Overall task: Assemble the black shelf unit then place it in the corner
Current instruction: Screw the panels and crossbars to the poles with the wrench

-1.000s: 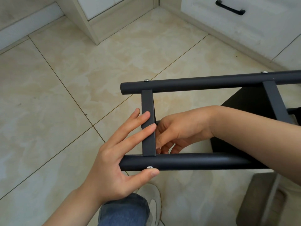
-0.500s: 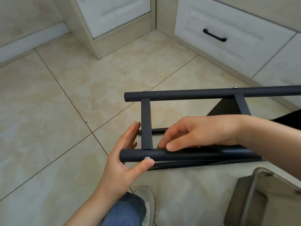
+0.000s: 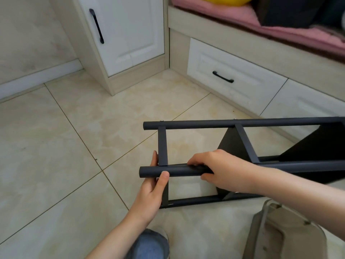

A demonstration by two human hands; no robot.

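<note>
You held the black tubular-metal shelf unit (image 3: 242,122) tipped sideways in front of the black-handled white drawer (image 3: 239,90), left hand (image 3: 151,191) clasping the end of its nearest tube (image 3: 179,170), right hand (image 3: 218,171) curled round that tube beside it; a slack grip might have swung it into the drawer.

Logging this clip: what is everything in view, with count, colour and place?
shelf unit: 1, black, on its side, centre to right
floor: 1, beige tiles, across the frame
cabinet door: 1, white, top, left of centre
drawers: 2, white, under the bench, right
handles: 2, black, on the door and the nearer drawer
cushion: 1, pink, on the bench, top right
round thing: 1, yellow, top edge, cut off
box: 1, dark, on the cushion
grey thing: 1, bottom right, unclear what
leg: 1, blue jeans, bottom centre
left hand: 1, grips the near tube's end
right hand: 1, grips the same tube
</note>
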